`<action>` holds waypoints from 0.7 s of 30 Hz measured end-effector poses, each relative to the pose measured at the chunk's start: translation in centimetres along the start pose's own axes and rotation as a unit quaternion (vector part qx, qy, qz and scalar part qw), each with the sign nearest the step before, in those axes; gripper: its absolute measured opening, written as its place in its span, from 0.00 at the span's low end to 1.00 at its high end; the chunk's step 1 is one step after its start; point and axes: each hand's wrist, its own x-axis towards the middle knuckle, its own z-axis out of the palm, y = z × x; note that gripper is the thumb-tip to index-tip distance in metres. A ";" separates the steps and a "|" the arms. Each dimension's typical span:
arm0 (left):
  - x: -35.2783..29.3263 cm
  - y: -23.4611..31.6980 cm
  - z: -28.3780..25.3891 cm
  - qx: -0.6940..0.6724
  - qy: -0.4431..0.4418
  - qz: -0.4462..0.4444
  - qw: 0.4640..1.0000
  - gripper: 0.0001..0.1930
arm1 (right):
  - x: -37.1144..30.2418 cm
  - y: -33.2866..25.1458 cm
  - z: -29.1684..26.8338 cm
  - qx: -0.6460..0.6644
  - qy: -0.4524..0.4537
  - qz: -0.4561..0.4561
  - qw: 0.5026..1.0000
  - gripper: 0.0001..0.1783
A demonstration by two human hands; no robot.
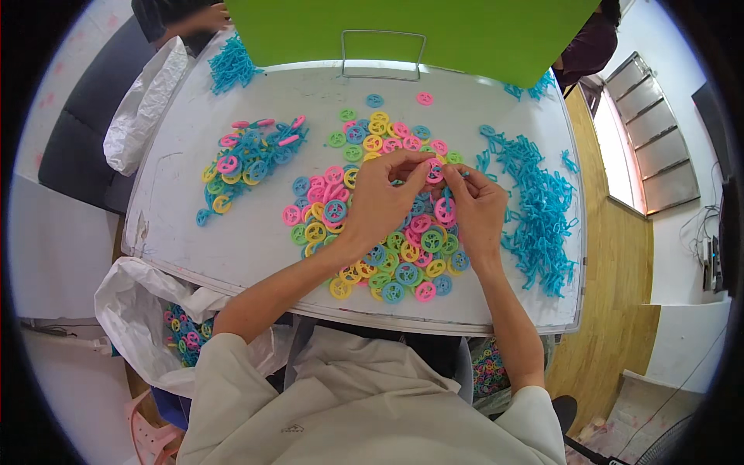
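Note:
Above the middle of the white table, my left hand (385, 195) pinches a small pink plastic wheel (435, 170) between thumb and fingertips. Close against it, my right hand (478, 208) has its thumb and fingers closed on a thin blue plastic piece (447, 197), partly hidden by the fingers. Whether the two parts are joined I cannot tell. Under both hands spreads a heap of pink, yellow, green and blue wheels (407, 252). To the right of my right hand lies a long pile of thin blue plastic pieces (539, 213).
A mixed pile of wheels and blue pieces (252, 159) lies on the left. A green board (411, 35) with a wire handle stands at the far edge. Below the near left edge hangs an open white sack (128, 318) of coloured parts. Other people sit beyond the table.

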 end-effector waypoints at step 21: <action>0.2 -1.1 -0.5 -0.078 -0.004 -0.069 0.995 0.12 | 0.1 0.0 -0.1 -0.081 -0.035 -0.040 0.995 0.10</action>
